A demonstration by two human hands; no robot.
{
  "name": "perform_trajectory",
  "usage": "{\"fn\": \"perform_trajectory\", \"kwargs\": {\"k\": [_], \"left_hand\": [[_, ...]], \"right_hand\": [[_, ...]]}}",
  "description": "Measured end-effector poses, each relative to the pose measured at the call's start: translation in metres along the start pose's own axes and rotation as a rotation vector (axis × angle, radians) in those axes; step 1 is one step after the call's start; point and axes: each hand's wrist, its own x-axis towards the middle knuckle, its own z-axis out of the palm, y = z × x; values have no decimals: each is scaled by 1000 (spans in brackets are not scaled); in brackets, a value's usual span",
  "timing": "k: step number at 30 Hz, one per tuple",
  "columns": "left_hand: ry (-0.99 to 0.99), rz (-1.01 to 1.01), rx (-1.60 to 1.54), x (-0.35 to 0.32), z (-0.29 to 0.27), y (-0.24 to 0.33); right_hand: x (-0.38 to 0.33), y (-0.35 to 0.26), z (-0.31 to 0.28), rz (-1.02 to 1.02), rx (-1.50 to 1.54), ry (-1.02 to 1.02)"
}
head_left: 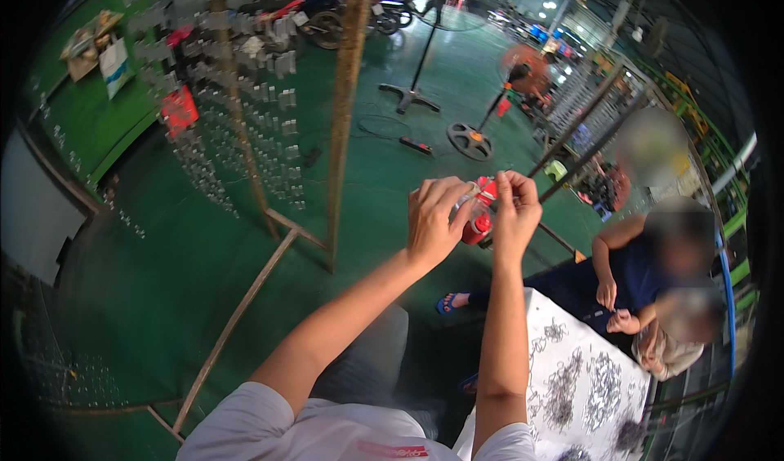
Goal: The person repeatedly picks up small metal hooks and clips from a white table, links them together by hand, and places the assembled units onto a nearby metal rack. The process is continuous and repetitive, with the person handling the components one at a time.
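Observation:
My left hand (437, 216) and my right hand (516, 212) are raised together in front of me, fingers pinched. Between them I hold a small silvery metal piece (472, 195), which looks like a clip or hook; its exact shape is too small to tell. Both hands touch it. Behind my hands a red object (479, 224) sits on the green floor. To the left stands a rusty metal rack (343, 102) hung with many small silvery pieces (269, 110). A white table (584, 371) at lower right carries heaps of dark wire hooks (604, 379).
Two people sit at the right by the table, one person's hand (606, 292) near its edge. Two standing fans (523, 69) and cables are on the green floor (245, 257) beyond. Motorbikes (327, 16) are parked at the back. More hanging racks (588, 110) stand at right.

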Motion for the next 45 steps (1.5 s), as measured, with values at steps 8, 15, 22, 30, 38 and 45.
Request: {"fn": "perform_trajectory", "kwargs": {"k": [8,15,22,30,38,45], "left_hand": [[-70,-255,73,-124,-88,-66],[-573,-749,559,-349,-195,-109],[-956,-696,658,-459,-231,-98],[-949,-548,662,-459,-237,-106],[-821,-456,698,-458,-236,-103],[-1035,-473,711,-450,-239,-97]], "right_hand": [[45,-56,57,-17,1,-228],[71,-116,113,-2,9,-438],[82,-169,183,-79,190,-595],[92,-221,260,-175,188,-674],[105,-259,329,-215,222,-708],[126,-278,375,-228,300,-694]]}}
